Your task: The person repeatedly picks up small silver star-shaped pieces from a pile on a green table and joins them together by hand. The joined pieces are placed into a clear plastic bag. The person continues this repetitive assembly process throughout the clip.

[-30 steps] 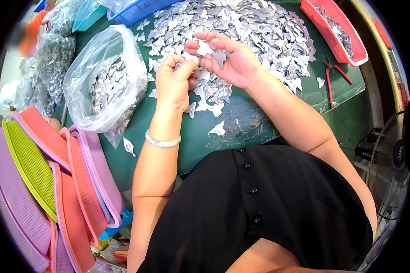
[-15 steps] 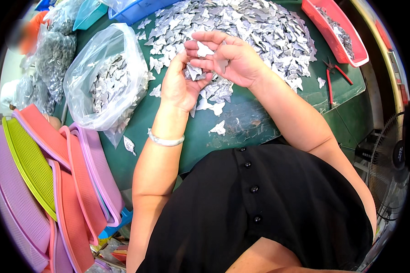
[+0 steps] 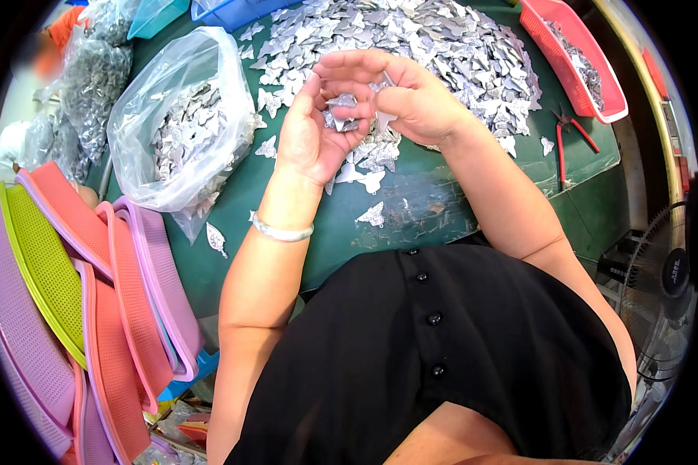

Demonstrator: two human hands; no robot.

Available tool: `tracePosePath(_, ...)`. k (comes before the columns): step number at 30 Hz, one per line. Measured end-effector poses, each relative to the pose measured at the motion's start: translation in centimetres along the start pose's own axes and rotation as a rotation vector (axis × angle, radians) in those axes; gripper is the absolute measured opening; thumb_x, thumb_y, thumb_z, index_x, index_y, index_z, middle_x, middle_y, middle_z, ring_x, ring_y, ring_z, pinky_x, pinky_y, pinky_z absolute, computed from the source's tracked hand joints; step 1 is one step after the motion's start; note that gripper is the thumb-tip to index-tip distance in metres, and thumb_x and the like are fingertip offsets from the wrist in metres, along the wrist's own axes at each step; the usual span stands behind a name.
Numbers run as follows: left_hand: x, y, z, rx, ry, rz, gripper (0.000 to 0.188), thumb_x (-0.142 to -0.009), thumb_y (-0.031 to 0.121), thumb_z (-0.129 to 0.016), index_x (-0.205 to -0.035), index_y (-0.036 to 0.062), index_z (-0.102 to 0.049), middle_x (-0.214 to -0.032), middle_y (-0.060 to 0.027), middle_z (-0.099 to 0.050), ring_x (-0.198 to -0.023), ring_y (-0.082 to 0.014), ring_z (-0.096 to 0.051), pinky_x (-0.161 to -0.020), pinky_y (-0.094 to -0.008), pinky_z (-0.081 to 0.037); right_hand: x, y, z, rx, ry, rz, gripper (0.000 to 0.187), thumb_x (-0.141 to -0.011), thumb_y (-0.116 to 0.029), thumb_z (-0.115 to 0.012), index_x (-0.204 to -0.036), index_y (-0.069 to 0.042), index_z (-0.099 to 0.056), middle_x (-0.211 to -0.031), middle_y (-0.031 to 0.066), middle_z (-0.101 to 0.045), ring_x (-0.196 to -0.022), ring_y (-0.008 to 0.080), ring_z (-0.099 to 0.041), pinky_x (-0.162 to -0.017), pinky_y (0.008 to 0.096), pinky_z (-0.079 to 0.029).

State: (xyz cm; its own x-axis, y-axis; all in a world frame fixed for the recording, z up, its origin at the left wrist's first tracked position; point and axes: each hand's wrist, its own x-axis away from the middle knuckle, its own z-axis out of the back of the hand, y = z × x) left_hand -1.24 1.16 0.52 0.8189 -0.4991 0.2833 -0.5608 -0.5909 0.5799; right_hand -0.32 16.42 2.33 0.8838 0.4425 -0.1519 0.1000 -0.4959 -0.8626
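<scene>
My left hand (image 3: 309, 143) is cupped, palm up, around several small silver metal pieces (image 3: 342, 115) that look butterfly-shaped. Close against it, my right hand (image 3: 415, 97) has its fingers curled over the left fingertips. One more silver piece (image 3: 381, 82) is pinched at the right thumb. Behind both hands spreads a large heap of similar flat pieces (image 3: 419, 39) on the green table (image 3: 310, 263). A few loose ones lie just below my hands, among them a single piece (image 3: 371, 215).
To the left stands an open clear plastic bag (image 3: 136, 147) partly filled with pieces. Stacked plastic baskets (image 3: 124, 356) crowd the lower left. Red-handled pliers (image 3: 561, 159) lie at the right, below a red basket (image 3: 614, 108). A fan (image 3: 659, 287) stands beyond the table's right edge.
My right fingers have curled in and moved over the left palm. The light piece that lay on the right fingers no longer shows there. The view has shifted slightly.
</scene>
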Motion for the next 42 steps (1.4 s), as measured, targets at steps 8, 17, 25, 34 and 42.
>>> tracePosePath(8, -0.4, -0.4, 0.7, 0.023, -0.026, -0.005, 0.027, -0.086, 0.02, -0.047, -0.106, 0.0038, -0.044, -0.099, -0.0067, -0.052, -0.08, -0.0206, -0.055, -0.07, -0.0324, -0.048, 0.0, -1.5, 1.0, -0.192, -0.042, -0.084, 0.061, -0.065, 0.007, -0.038, -0.126, 0.002, -0.034, -0.127, 0.0204, -0.037, -0.114, 0.0318, -0.042, -0.089, 0.0434, -0.042)
tracePosePath(17, -0.3, -0.5, 0.2, 0.005, 0.043, 0.065, 0.026, -0.084, 0.021, -0.046, -0.095, -0.0015, -0.052, -0.097, -0.0105, -0.052, -0.082, -0.027, -0.056, -0.066, -0.0336, -0.05, -0.6, -1.0, 1.8, -0.034, 0.183, 0.108, 0.046, -0.071, 0.008, -0.038, -0.117, 0.005, -0.041, -0.121, 0.0194, -0.043, -0.115, 0.0314, -0.041, -0.098, 0.0411, -0.032)
tracePosePath(25, 0.5, -1.4, -1.2, -0.009, 0.056, -0.038, 0.034, -0.089, 0.023, -0.039, -0.11, -0.0043, -0.04, -0.112, -0.0133, -0.046, -0.092, -0.0346, -0.051, -0.078, -0.0444, -0.049, -0.7, 0.3, -0.1, 0.072, 0.254, 0.064, 0.047, -0.068, 0.008, -0.037, -0.113, 0.0, -0.047, -0.12, 0.0125, -0.047, -0.115, 0.0212, -0.041, -0.077, 0.0287, -0.045)
tracePosePath(34, 0.4, -0.9, -0.6, 0.112, -0.041, -0.026, 0.032, -0.087, 0.019, -0.042, -0.108, -0.0048, -0.041, -0.109, -0.0143, -0.047, -0.092, -0.0376, -0.053, -0.076, -0.0418, -0.05, -0.6, -0.3, 1.6, -0.521, 0.15, 0.119, 0.035, -0.088, -0.014, -0.039, -0.118, 0.004, -0.039, -0.122, 0.023, -0.04, -0.12, 0.0329, -0.033, -0.102, 0.04, -0.025)
tracePosePath(42, 0.2, -1.2, -0.4, 0.032, -0.024, 0.043, 0.027, -0.082, 0.008, -0.048, -0.108, -0.0007, -0.046, -0.101, -0.0172, -0.052, -0.091, -0.0309, -0.055, -0.075, -0.0384, -0.05, -0.5, -0.7, 2.1, -0.601, 0.131, 0.094, 0.042, -0.091, -0.023, -0.034, -0.124, 0.002, -0.032, -0.131, 0.0237, -0.029, -0.126, 0.0339, -0.023, -0.105, 0.0416, -0.02)
